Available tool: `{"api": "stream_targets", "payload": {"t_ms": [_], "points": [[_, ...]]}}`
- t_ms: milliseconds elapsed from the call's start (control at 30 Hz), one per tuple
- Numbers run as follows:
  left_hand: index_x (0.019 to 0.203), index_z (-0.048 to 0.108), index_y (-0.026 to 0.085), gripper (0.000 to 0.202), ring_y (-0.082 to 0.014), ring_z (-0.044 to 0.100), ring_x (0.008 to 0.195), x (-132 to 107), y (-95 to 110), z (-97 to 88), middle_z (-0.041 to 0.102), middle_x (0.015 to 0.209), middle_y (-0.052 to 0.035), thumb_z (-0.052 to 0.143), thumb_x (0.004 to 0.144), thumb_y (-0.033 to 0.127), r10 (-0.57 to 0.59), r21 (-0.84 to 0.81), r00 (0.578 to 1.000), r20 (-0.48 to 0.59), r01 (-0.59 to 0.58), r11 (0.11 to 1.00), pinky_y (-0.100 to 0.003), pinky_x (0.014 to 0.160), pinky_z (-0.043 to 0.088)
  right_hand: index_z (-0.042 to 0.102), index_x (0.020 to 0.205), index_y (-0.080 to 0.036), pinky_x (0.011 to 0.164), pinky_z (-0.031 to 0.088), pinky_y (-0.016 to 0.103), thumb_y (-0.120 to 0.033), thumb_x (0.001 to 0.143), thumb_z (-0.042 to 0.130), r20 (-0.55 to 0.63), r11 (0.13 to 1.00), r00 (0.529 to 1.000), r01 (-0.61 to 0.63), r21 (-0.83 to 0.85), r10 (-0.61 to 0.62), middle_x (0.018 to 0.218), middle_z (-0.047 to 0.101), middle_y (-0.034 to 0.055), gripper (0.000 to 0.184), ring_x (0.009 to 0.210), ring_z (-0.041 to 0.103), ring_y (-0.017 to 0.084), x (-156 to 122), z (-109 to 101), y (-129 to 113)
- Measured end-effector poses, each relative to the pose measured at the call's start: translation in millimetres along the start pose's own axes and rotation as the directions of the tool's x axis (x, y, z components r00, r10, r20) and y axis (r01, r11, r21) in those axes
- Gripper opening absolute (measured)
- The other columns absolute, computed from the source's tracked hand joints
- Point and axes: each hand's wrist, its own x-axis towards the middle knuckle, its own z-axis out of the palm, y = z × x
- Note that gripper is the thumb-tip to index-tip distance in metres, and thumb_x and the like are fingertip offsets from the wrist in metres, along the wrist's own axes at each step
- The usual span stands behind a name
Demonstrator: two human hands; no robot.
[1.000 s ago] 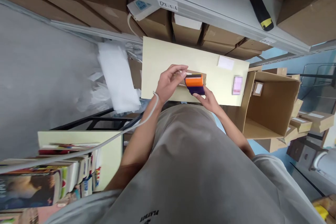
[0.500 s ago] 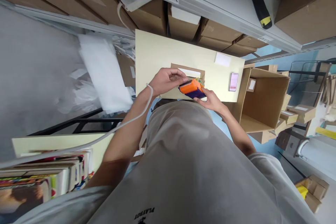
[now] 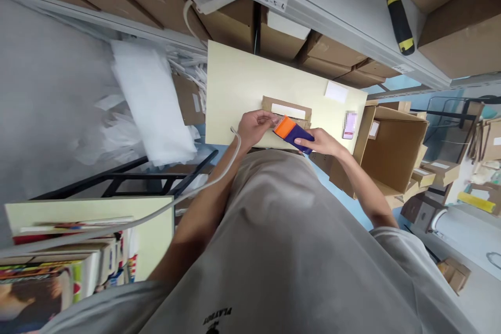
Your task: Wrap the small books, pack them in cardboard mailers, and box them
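Observation:
My right hand point(image 3: 321, 142) grips an orange and purple tape dispenser point(image 3: 291, 132) over the near edge of a small brown cardboard parcel point(image 3: 287, 111) that lies on a pale yellow table point(image 3: 242, 88). My left hand point(image 3: 254, 126) is closed beside the dispenser's orange end, its fingers pinched at the parcel's near left corner. What it pinches is too small to make out. A white label sits on top of the parcel.
An open cardboard box point(image 3: 391, 148) stands right of the table. White foam sheets point(image 3: 151, 102) lie to the left. Shelves with brown boxes run along the top, with a black and yellow knife point(image 3: 400, 21) on one. Books point(image 3: 66, 266) are stacked at lower left.
The dispenser has tilted and slid along the parcel's near edge toward my body. My left hand dropped from the parcel's top to its near left corner.

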Motion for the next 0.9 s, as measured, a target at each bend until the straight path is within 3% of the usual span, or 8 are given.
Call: {"api": "stream_targets", "payload": {"t_ms": [133, 333, 600, 900], "points": [[0.091, 0.083, 0.017, 0.022, -0.0219, 0.077, 0.089, 11.2, -5.2, -19.4, 0.084, 0.093, -0.0077, 0.091, 0.084, 0.037, 0.018, 0.006, 0.986, -0.166, -0.017, 1.0, -0.033, 0.084, 0.064, 0.076, 0.085, -0.02, 0.066, 0.057, 0.03, -0.088, 0.091, 0.075, 0.063, 0.982, 0.991, -0.105, -0.155, 0.116, 0.082, 0.086, 0.0085, 0.069, 0.07, 0.08, 0.021, -7.8, -39.2, -9.2], [0.088, 0.083, 0.016, 0.019, -0.0169, 0.07, 0.079, 31.9, -20.1, -34.9, 0.079, 0.085, -0.0059, 0.087, 0.082, 0.034, -0.035, -0.026, 0.971, -0.237, 0.03, 0.999, -0.027, 0.071, 0.056, 0.079, 0.085, -0.018, 0.067, 0.058, 0.03, -0.084, 0.088, 0.083, 0.144, 0.963, 0.974, -0.136, -0.233, 0.173, 0.081, 0.086, 0.0087, 0.066, 0.07, 0.079, 0.02, 20.1, -74.5, -22.7], [0.083, 0.078, 0.018, 0.013, -0.0175, 0.07, 0.081, 38.5, -50.4, -29.8, 0.078, 0.084, -0.0047, 0.083, 0.082, 0.03, -0.112, -0.07, 0.93, -0.349, 0.094, 0.993, -0.028, 0.072, 0.055, 0.075, 0.081, -0.021, 0.066, 0.056, 0.031, -0.086, 0.085, 0.087, 0.175, 0.94, 0.968, -0.119, -0.321, 0.182, 0.075, 0.082, 0.0044, 0.066, 0.067, 0.074, 0.02, 76.4, -73.9, -9.5], [0.084, 0.074, 0.021, 0.019, -0.0186, 0.071, 0.089, 53.0, -78.6, -22.1, 0.079, 0.089, -0.0046, 0.085, 0.082, 0.036, -0.134, -0.055, 0.92, -0.367, 0.123, 0.991, -0.029, 0.08, 0.057, 0.08, 0.101, -0.022, 0.069, 0.054, 0.031, -0.077, 0.084, 0.094, 0.133, 0.947, 0.982, -0.09, -0.309, 0.137, 0.08, 0.082, 0.0023, 0.059, 0.071, 0.071, 0.021, 90.7, -68.1, 0.9]]}}
